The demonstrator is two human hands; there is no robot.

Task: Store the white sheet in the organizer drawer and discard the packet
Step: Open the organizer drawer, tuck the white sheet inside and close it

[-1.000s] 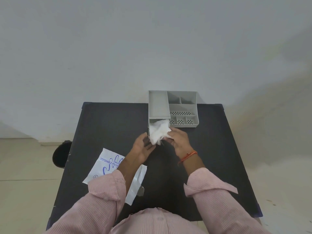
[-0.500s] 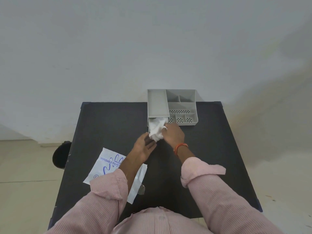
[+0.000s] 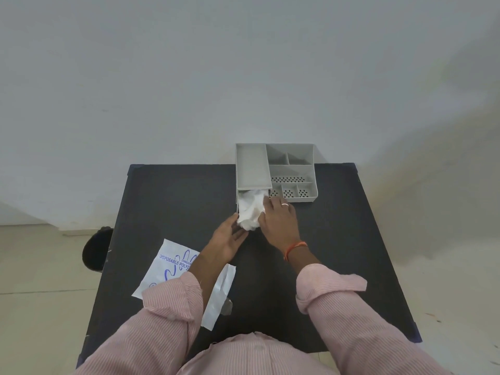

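A crumpled white sheet (image 3: 250,209) bulges out of the pulled-out drawer (image 3: 238,203) at the front left of the grey organizer (image 3: 292,169). My right hand (image 3: 278,220) presses on the sheet's right side, fingers against it. My left hand (image 3: 228,239) rests on the table at the drawer's near end, fingers touching the sheet's lower edge. The white packet (image 3: 173,266) with blue print lies flat at the table's left, partly under my left forearm.
The black table (image 3: 173,196) stands against a pale wall. A dark round object (image 3: 97,247) sits on the floor by the table's left edge. The organizer's open compartments (image 3: 290,193) lie to the right of the drawer.
My right hand has pushed the sheet farther into the drawer. Less of the sheet sticks out now. My left hand has stayed at the drawer's near end.
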